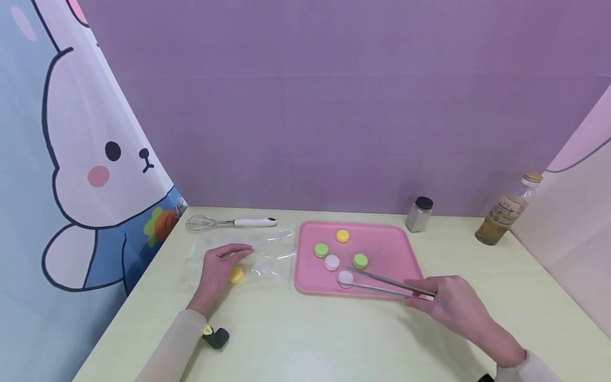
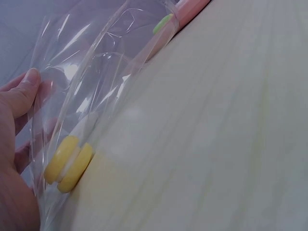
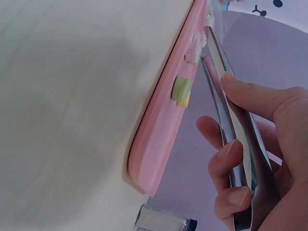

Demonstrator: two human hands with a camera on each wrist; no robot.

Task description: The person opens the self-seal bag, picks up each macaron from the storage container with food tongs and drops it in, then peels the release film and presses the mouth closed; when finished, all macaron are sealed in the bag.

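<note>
My left hand (image 1: 217,273) pinches the edge of a clear plastic bag (image 2: 103,72) lying on the table. A yellow macaron (image 2: 67,163) shows inside the bag, close to that hand. With its fingers curled round metal tongs (image 3: 240,139), my right hand (image 1: 453,305) reaches in over the pink tray (image 1: 396,244). The tong tips stand apart on either side of a lilac macaron (image 1: 346,278); whether they touch it I cannot tell. Also on the tray are another lilac macaron (image 1: 331,262), two green macarons (image 1: 321,250) and a yellow macaron (image 1: 342,235).
A whisk (image 1: 234,222) lies behind the bag. Beyond the tray's right back corner stands a small jar (image 1: 419,215) with a black lid. Farther right a corked bottle (image 1: 507,211) holds brownish liquid. A purple backdrop (image 1: 334,132) rises along the table's back edge.
</note>
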